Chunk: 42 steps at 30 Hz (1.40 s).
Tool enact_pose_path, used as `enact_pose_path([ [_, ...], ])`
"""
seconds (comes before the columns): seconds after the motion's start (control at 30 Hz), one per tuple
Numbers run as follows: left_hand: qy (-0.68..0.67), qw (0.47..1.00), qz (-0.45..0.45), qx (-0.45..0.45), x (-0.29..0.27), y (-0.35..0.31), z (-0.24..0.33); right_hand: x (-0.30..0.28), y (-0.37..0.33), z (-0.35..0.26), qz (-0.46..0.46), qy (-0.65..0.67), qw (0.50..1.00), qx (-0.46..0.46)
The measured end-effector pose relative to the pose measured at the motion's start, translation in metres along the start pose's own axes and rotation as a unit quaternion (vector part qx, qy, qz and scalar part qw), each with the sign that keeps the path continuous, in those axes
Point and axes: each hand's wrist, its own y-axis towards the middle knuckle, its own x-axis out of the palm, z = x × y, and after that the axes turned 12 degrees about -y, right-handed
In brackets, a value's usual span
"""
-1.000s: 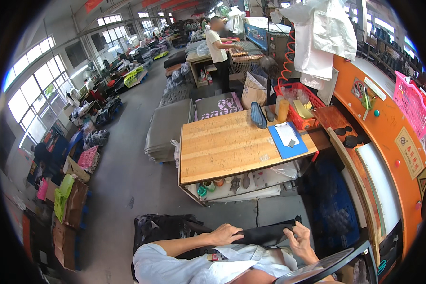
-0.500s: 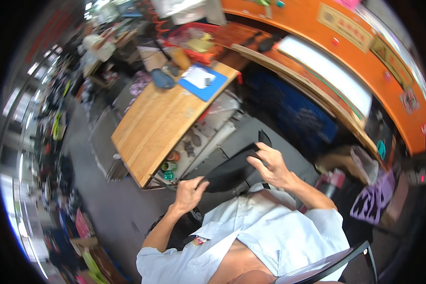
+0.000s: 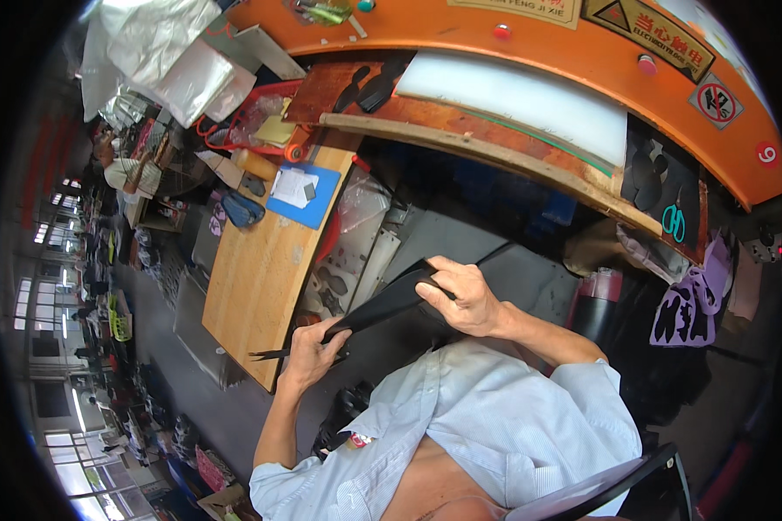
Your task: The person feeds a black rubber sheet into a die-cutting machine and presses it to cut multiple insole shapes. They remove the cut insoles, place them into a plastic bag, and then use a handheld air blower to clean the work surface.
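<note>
Machinery (image 3: 573,54), orange, bows across the top of our view, with a wooden surface (image 3: 256,278) standing below it to the left. A white slab (image 3: 517,100) lies along the machinery's brown ledge (image 3: 495,156). We hold a black sheet (image 3: 382,304) in the air before our pale shirt (image 3: 513,391), just beside the wooden surface; its long axis slants from lower left to upper right, the left end pointing toward the surface's near corner. A blue board (image 3: 326,198) bearing paper rests toward the surface's far end. Our right hand (image 3: 465,297) pinches the sheet's upper right end between thumb and fingers; our left hand (image 3: 313,352) has its fingers curled tight on the lower left part. Teal-handled scissors (image 3: 672,221) lie near the ledge's right end. Thin dark tips (image 3: 269,354) jut past the left hand; whether they belong to the sheet, we cannot tell.
</note>
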Motion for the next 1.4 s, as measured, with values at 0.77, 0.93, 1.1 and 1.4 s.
enact_pose_path([
  [0.77,0.191,0.898,-0.121,0.377,-0.042,0.352,0.255,-0.109,-0.070,0.150,0.133,-0.070,0.875,0.459],
  [0.93,0.234,0.785,0.003,0.574,0.017,0.439,0.313,-0.123,-0.062,0.112,0.281,-0.033,0.835,0.472],
  [1.1,-0.056,0.879,0.063,0.469,0.114,0.441,0.154,-0.136,-0.094,0.084,0.366,-0.044,0.767,0.525],
  [1.4,-0.545,0.818,0.047,-0.179,0.176,0.433,-0.153,-0.235,-0.145,0.053,0.253,-0.020,0.728,0.637],
])
